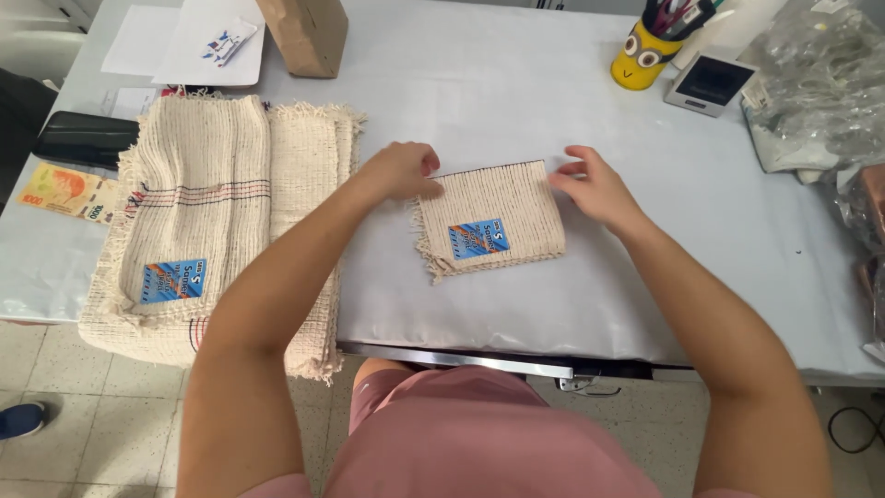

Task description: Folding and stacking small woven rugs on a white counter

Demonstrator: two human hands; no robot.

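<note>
— What's nearest you?

— The counter (479,323) edge. Just past it, in the middle, lies a folded cloth (491,220), cream and woven, with a blue label on top and fringe on its left side.

— And your hands?

— My left hand (402,170) sits at the cloth's far left corner, its grip curled shut and pinching that corner. My right hand (595,185) is at the far right corner, fingers loosely spread, tips touching the edge without closing on it.

— What's to your left?

— A stack (217,212) of the same cloths, bigger, hanging over the counter's near edge. Beyond it lie a banknote (66,192) and a black case (88,138).

— Farther back?

— Papers (175,41) and a brown bag (309,32) at the far left. At the far right, a yellow pen cup (643,55), a small display (711,83), and crumpled clear plastic (811,83).
</note>
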